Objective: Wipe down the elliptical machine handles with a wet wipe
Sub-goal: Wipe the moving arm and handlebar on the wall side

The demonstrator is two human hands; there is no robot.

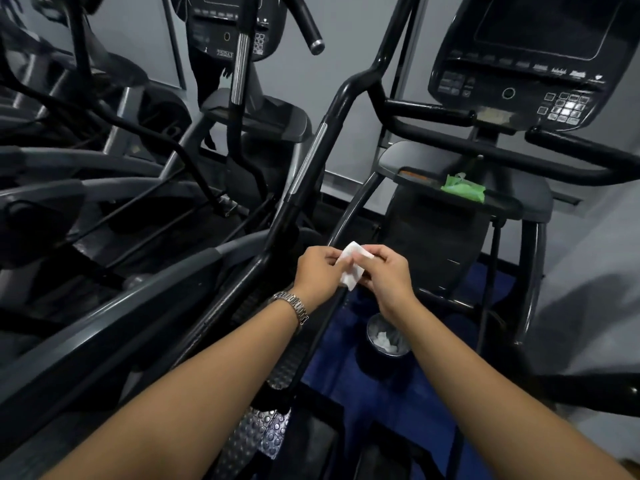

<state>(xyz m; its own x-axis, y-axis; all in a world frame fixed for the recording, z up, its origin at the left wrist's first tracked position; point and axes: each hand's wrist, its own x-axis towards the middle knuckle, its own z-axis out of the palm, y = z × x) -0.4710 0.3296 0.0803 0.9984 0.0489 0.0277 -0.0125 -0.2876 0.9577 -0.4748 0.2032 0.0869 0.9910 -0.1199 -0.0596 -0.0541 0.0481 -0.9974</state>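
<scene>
At frame centre, the left hand [317,271] pinched the white wet wipe [351,266] at its 9 o'clock edge and the right hand [388,275] pinched it at 3 o'clock, apparently readying it, so next it likely needed wrapping round the handle [304,174] toward 11 o'clock.

Small bin [369,329] of crumpled white scraps on the blue floor [332,355], green packet [462,188] on a grey shelf [391,157]

Dim room, wide-angle edge warp, shadowed corners perhaps soft.
</scene>
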